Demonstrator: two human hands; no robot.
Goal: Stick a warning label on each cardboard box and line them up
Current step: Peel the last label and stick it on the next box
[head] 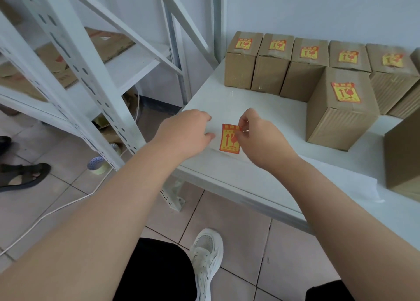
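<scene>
The right hand (256, 139) pinches the top right corner of a red-and-yellow warning label (229, 139) between thumb and forefinger. The rest of the label lies flat on what looks like a white backing sheet (215, 145), near the front left corner of the white table (227, 180). The left hand (186, 134) rests knuckles up just left of the label, its thumb tip down beside the label's left edge. Its fingers are bent under and their tips hidden, so I cannot tell whether it grips the sheet or only presses on it. Against the wall at the back of the table stands a row of 5 cardboard boxes (270, 78), upright and side by side, each with 1 label on its top (a 6th shows only as a sliver at the right edge of the view). In front of the right part of that row stands 1 more labelled box (338, 121), upright and close against the row. Further right, a nearer box (402, 159) is cut off by the frame. Left of the table is a white metal rack (91, 78) with flattened cardboard (109, 41) on its shelf. On the tiled floor below lie a tape roll (96, 163) and a white cable (56, 209). The person's white shoe (206, 255) is planted under the table edge, and a sandalled foot (22, 175) shows at the far left.
</scene>
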